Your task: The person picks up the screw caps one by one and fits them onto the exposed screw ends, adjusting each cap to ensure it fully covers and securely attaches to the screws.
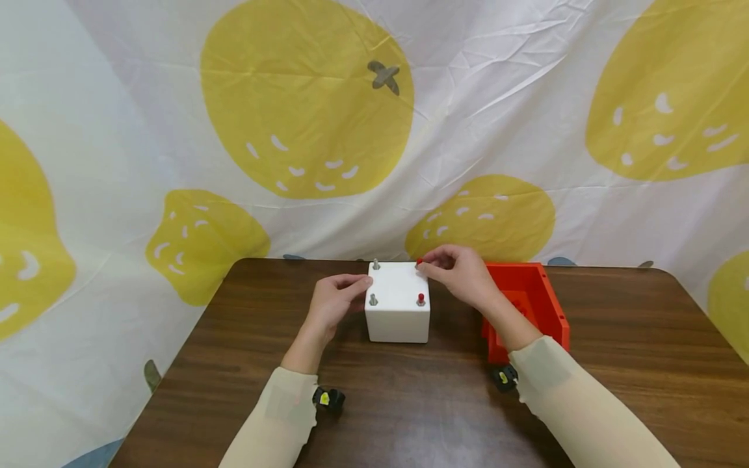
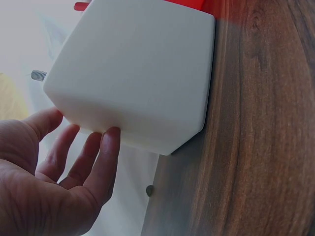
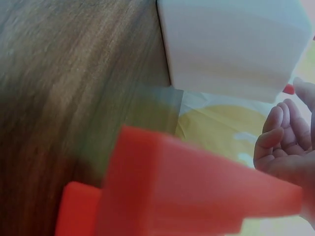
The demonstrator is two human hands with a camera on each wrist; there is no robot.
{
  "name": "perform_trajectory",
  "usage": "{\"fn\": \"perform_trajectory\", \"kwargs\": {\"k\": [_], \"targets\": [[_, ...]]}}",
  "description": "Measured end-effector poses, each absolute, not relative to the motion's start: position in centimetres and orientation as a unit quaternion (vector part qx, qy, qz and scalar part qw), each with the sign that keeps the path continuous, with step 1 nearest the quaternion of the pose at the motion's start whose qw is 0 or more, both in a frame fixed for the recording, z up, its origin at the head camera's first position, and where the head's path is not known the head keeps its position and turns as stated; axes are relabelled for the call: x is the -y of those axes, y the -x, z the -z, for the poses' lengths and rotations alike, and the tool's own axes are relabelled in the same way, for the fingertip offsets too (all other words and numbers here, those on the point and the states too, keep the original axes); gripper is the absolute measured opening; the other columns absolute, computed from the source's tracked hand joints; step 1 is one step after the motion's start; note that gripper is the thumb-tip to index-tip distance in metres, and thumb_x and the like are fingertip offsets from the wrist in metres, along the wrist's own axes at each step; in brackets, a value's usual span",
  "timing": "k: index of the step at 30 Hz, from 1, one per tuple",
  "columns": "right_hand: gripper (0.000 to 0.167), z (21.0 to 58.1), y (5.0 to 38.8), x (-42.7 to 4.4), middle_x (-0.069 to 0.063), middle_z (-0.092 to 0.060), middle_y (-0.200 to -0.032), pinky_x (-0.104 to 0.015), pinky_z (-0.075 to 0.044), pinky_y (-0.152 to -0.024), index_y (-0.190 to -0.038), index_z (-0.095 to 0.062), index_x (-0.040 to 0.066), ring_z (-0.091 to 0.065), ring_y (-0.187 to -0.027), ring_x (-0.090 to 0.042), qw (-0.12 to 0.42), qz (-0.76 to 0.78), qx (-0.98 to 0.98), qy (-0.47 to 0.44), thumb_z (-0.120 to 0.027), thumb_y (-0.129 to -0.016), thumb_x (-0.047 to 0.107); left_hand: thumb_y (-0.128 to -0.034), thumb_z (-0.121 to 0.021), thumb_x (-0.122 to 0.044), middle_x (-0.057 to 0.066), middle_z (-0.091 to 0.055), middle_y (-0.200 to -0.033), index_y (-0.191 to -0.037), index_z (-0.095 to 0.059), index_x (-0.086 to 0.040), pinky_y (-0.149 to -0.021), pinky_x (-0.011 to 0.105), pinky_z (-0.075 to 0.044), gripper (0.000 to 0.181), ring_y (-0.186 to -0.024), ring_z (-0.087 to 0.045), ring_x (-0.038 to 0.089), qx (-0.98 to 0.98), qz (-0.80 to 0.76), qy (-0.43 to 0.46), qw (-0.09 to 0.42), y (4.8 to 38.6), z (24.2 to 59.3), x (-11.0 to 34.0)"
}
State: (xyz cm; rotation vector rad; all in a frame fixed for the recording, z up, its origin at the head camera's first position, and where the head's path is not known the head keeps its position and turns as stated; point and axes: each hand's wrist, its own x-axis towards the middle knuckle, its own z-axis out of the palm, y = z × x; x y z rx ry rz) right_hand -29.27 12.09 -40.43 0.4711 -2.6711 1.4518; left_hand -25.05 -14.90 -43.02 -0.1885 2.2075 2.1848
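White fabric printed with big yellow fruits hangs across the whole width, behind a dark brown wood-grain counter. At the left comes a cream sleeve, with a small black device beside its cuff. The left hand reaches forward; its grip is loose and partly open, fingertips resting against the left side of a smooth white box-shaped block, thumb at the upper edge, without closing round it. The block stands on the counter near its far edge. Along the left of its top, two bare threaded metal bolts stand upright, one near, one far. Along the right, the near bolt wears a small red cap; at the far right corner, a second red cap sits between the thumb and index finger of the right hand, its grip narrowed to a pinch. Whether that cap is fully seated, I cannot tell. Farther right, apart from the block, stands an open red bin, partly hidden by the right forearm; small red pieces lie inside. Another black device sits beside the right sleeve.
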Motion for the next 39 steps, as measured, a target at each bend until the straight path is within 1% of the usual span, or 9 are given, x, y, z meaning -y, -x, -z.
{"fn": "perform_trajectory", "kwargs": {"k": [7, 13, 17, 24, 28, 33, 35, 39], "targets": [[0.023, 39.7, 28.5, -13.1, -0.005, -0.074, -0.1, -0.035, -0.06, -0.076, -0.112, -0.077, 0.012, -0.065, -0.09, -0.026, 0.034, -0.465, 0.871, -0.157, -0.08, -0.098, 0.03, -0.0964, -0.082, -0.021, 0.013, -0.075, -0.117, -0.117, -0.079, -0.002, -0.092, 0.05, -0.062, 0.029, -0.097, -0.073, 0.024, -0.713, -0.699, 0.064, 0.015, 25.0, 43.0, 14.9], [0.025, 38.9, 27.6, -14.3, -0.006, -0.074, -0.102, -0.034, -0.058, -0.077, -0.114, -0.076, 0.009, -0.065, -0.092, -0.025, 0.044, -0.454, 0.874, -0.169, -0.078, -0.099, 0.029, -0.0959, -0.083, -0.02, 0.013, -0.075, -0.116, -0.116, -0.079, -0.001, -0.091, 0.049, -0.063, 0.028, -0.096, -0.073, 0.024, -0.708, -0.703, 0.065, 0.017, 25.1, 42.9, 14.9], [0.025, 38.4, 27.0, -15.1, -0.006, -0.074, -0.101, -0.034, -0.057, -0.079, -0.114, -0.076, 0.009, -0.066, -0.092, -0.024, 0.052, -0.439, 0.879, -0.177, -0.078, -0.099, 0.028, -0.0963, -0.083, -0.02, 0.013, -0.075, -0.116, -0.116, -0.079, 0.0, -0.09, 0.049, -0.063, 0.028, -0.095, -0.073, 0.023, -0.708, -0.703, 0.063, 0.015, 25.2, 42.8, 14.9], [0.024, 37.8, 26.1, -16.9, -0.004, -0.073, -0.101, -0.037, -0.058, -0.077, -0.116, -0.075, 0.011, -0.065, -0.092, -0.023, 0.041, -0.4, 0.899, -0.173, -0.077, -0.1, 0.028, -0.0964, -0.082, -0.019, 0.013, -0.075, -0.117, -0.117, -0.079, 0.0, -0.087, 0.043, -0.064, 0.029, -0.101, -0.072, 0.028, -0.705, -0.706, 0.061, 0.02, 25.2, 42.9, 14.9], [0.024, 37.5, 26.0, -17.9, -0.005, -0.073, -0.101, -0.039, -0.058, -0.078, -0.117, -0.075, 0.008, -0.065, -0.091, -0.023, 0.041, -0.382, 0.905, -0.181, -0.077, -0.101, 0.027, -0.0965, -0.082, -0.02, 0.013, -0.074, -0.118, -0.117, -0.079, 0.0, -0.089, 0.045, -0.064, 0.029, -0.102, -0.072, 0.028, -0.705, -0.706, 0.063, 0.02, 25.2, 42.9, 14.9], [0.025, 37.2, 25.8, -19.2, -0.004, -0.073, -0.101, -0.039, -0.056, -0.079, -0.117, -0.075, 0.008, -0.065, -0.091, -0.022, 0.047, -0.357, 0.915, -0.181, -0.076, -0.101, 0.027, -0.0966, -0.082, -0.021, 0.013, -0.074, -0.118, -0.117, -0.079, 0.0, -0.09, 0.047, -0.063, 0.029, -0.098, -0.073, 0.025, -0.708, -0.703, 0.065, 0.018, 25.1, 42.7, 14.9], [0.026, 37.2, 25.6, -19.7, -0.005, -0.073, -0.102, -0.038, -0.056, -0.078, -0.118, -0.074, 0.008, -0.065, -0.091, -0.022, 0.043, -0.351, 0.918, -0.18, -0.075, -0.102, 0.028, -0.0965, -0.082, -0.021, 0.013, -0.074, -0.118, -0.117, -0.079, 0.0, -0.09, 0.047, -0.063, 0.029, -0.097, -0.073, 0.023, -0.709, -0.702, 0.065, 0.018, 25.1, 42.8, 14.9], [0.028, 37.1, 25.3, -20.6, -0.008, -0.073, -0.107, -0.035, -0.058, -0.065, -0.121, -0.073, 0.005, -0.065, -0.085, -0.024, 0.025, -0.352, 0.918, -0.18, -0.075, -0.102, 0.025, -0.0964, -0.082, -0.02, 0.013, -0.074, -0.118, -0.117, -0.079, -0.001, -0.089, 0.045, -0.064, 0.028, -0.096, -0.073, 0.023, -0.708, -0.703, 0.064, 0.02, 25.2, 42.9, 14.9]]}}
